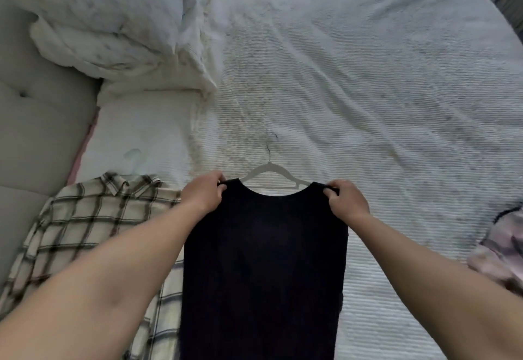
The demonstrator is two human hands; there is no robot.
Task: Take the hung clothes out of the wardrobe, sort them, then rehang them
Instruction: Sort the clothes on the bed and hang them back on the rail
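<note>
Both hands (left hand (205, 191), right hand (346, 197)) pinch the black top (263, 260) shoulders, neckline pointing away lengthwise.

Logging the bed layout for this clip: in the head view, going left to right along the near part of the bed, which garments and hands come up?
Plaid shirt → left hand → black top held at its shoulders → right hand → pale patterned garment at the right edge.

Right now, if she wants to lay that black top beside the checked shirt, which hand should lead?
Probably the left hand. It pinches the black top's shoulder on the side nearest the plaid shirt. The right hand holds the far shoulder, toward bare bedspread.
</note>
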